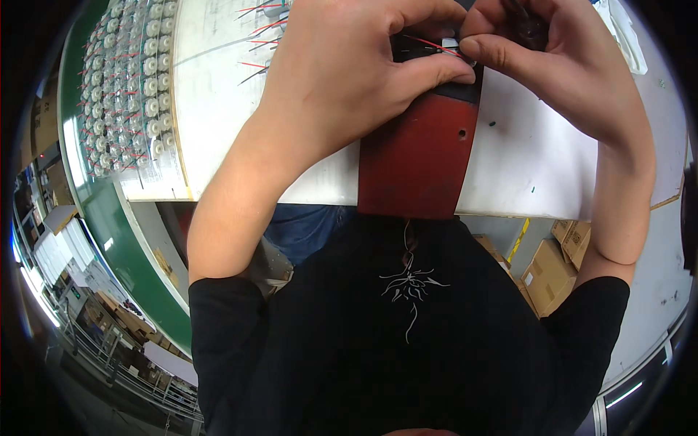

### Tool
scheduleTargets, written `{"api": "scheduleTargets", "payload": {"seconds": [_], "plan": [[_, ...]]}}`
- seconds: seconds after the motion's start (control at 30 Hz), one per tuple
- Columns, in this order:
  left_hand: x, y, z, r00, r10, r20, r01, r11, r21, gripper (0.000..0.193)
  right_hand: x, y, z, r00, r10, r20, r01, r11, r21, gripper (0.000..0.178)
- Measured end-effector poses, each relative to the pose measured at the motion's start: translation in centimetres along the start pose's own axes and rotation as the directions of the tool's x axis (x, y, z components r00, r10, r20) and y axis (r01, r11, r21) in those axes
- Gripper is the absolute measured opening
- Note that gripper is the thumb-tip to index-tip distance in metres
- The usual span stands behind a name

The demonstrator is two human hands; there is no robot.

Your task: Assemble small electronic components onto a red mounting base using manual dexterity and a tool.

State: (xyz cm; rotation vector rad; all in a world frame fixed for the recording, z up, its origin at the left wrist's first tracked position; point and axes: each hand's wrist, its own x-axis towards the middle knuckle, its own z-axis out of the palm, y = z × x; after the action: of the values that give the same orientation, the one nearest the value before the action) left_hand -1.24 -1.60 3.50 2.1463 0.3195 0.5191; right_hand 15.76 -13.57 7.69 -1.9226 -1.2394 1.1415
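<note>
At the top of the head view my two hands meet over a narrow red board (414,156). My left hand (356,69) is closed, its thumb and fingers pinching a small white part (450,45) with thin red and black wires (429,45). Against the same part rests the thumb tip of my right hand (549,62). Curled in the right palm is a dark, glossy handle-like object (525,27); its kind cannot be made out. Beneath the fingers lies a black pad (459,91) on the board. Fingers partly hide the small part.
Rows of small round parts with red and black wires (123,87) stand at the left of the white table (211,131). More wired pieces (262,33) lie beyond my left wrist. Green scraps (533,190) dot the right side. Cardboard boxes (549,276) are below the table's edge.
</note>
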Motion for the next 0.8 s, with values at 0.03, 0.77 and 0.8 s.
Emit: {"api": "scheduleTargets", "payload": {"seconds": [0.03,0.77,0.8], "plan": [[0.1,0.0,0.1,1.000,0.002,0.001,-0.002,1.000,-0.004,0.031,0.0,0.0,0.0,1.000,0.008,-0.005,-0.008,1.000,0.002,0.012],[1.7,-4.6,3.2,0.741,0.613,-0.274,-0.654,0.752,-0.087,0.023,-0.8,1.2,-1.5,0.989,0.114,-0.098,-0.114,0.993,0.000,0.020],[1.5,-4.8,2.9,0.749,0.609,-0.262,-0.644,0.761,-0.071,0.022,-1.1,1.8,-1.4,0.991,0.104,-0.087,-0.104,0.995,0.003,0.020]]}}
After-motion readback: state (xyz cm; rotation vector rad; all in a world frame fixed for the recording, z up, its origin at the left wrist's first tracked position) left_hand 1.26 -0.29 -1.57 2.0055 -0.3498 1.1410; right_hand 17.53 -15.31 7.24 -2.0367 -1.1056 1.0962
